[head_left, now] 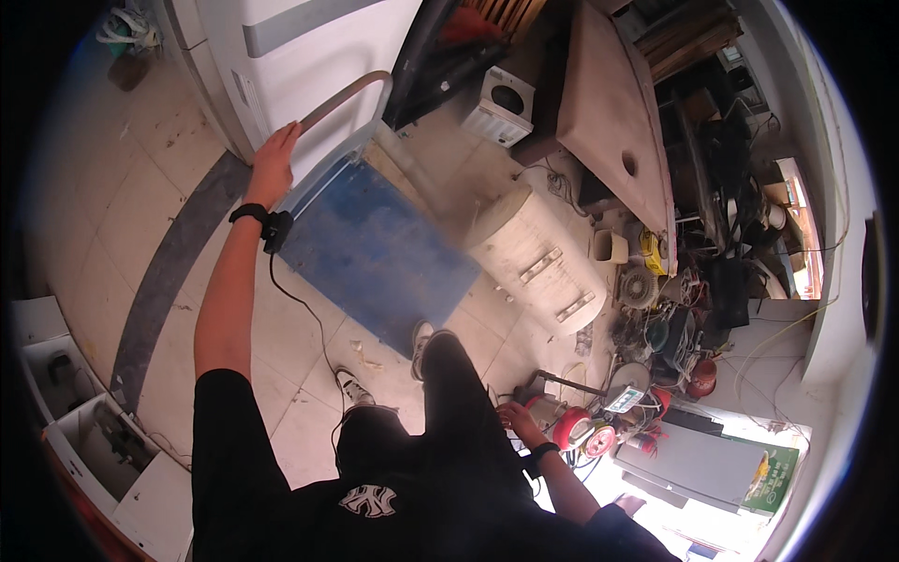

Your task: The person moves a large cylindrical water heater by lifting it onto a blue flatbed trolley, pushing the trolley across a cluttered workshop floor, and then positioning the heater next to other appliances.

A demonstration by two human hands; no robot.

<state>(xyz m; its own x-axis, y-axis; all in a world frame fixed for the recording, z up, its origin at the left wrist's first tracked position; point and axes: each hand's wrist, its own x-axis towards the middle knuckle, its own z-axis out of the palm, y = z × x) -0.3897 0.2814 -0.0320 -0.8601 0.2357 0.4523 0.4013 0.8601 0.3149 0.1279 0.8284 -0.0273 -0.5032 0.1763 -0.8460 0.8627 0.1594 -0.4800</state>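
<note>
The left hand (272,169) grips the handle (343,96) on the blue cart (379,248); what the right hand (522,423) holds, I can't tell. Hard pulling could bump a shoe (421,350).

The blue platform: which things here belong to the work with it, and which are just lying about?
Seemingly in use:
- left hand
- curved handle
- blue platform

Apparently lying about:
- cream cylinder
- white box with round dark opening
- yellow box
</note>
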